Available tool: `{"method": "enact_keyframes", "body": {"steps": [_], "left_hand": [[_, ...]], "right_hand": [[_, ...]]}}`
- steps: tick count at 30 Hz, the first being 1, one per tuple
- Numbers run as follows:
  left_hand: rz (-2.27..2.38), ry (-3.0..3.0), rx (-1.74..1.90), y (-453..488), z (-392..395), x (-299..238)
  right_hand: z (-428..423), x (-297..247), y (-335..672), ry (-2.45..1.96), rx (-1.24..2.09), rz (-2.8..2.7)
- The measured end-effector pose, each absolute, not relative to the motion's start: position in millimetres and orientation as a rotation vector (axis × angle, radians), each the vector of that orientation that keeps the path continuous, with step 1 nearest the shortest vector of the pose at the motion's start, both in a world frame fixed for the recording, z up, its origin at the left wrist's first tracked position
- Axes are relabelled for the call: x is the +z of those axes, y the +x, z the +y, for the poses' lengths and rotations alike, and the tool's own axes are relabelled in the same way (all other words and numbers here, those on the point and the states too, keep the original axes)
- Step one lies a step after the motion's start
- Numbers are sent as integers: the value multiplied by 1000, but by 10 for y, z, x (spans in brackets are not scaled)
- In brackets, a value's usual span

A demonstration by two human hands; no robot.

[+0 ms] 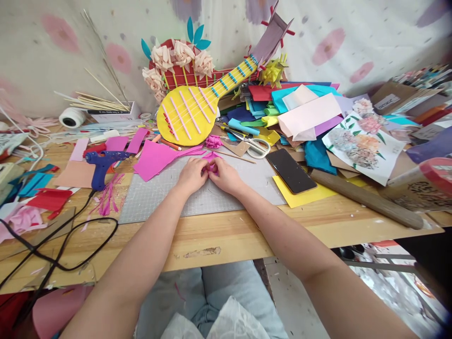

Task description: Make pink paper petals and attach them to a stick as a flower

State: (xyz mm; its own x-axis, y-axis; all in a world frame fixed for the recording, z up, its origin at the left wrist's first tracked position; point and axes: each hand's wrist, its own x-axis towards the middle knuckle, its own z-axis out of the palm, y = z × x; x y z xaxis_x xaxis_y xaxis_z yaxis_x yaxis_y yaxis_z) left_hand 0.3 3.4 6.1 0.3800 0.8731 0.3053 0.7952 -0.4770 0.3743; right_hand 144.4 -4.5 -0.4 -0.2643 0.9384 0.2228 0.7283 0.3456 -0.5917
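Over the grey cutting mat, my left hand and my right hand meet with fingers closed on a small magenta paper piece. Part of that piece is hidden behind my fingers. Left of my hands lies a larger magenta sheet, with a strip reaching toward them. Just beyond my fingers sits a crumpled magenta paper rosette. Scissors with white handles rest to the right of it, and a thin wooden stick lies across the mat's far side.
A yellow paper lute leans at the back. To the left is a blue glue gun with a looping black cord. A phone, a wooden rod and stacked coloured paper are on the right.
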Motion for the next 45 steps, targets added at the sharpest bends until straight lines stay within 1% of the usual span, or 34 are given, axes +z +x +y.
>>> {"method": "enact_keyframes", "body": {"steps": [16,21,27,31,36,38,40,43,45], "left_hand": [[1570,2437,700,-59,43,5],[1650,2368,722,-57,33,-8],[1703,2255,799,-24,83,-42],[1706,2204,887,-45,121,-67],[1847,2104,1025,-104,138,-46],[1797,2127,1052,-118,124,-13],[1647,2228,1037,-133,102,17],[1432,2365,940,-174,71,27],[1389,2404,862,-207,54,15]], "right_hand": [[-95,16,1423,-1484,440,-2158],[-123,25,1411,-1469,355,-2237],[-128,-20,1379,-1493,244,-2281],[-132,-25,1378,-1489,211,-2293],[-142,-15,1380,-1509,222,-2278],[-148,-9,1382,-1515,255,-2256],[-155,-1,1385,-1531,294,-2227],[-160,12,1403,-1530,349,-2159],[-149,15,1432,-1481,377,-2108]]}}
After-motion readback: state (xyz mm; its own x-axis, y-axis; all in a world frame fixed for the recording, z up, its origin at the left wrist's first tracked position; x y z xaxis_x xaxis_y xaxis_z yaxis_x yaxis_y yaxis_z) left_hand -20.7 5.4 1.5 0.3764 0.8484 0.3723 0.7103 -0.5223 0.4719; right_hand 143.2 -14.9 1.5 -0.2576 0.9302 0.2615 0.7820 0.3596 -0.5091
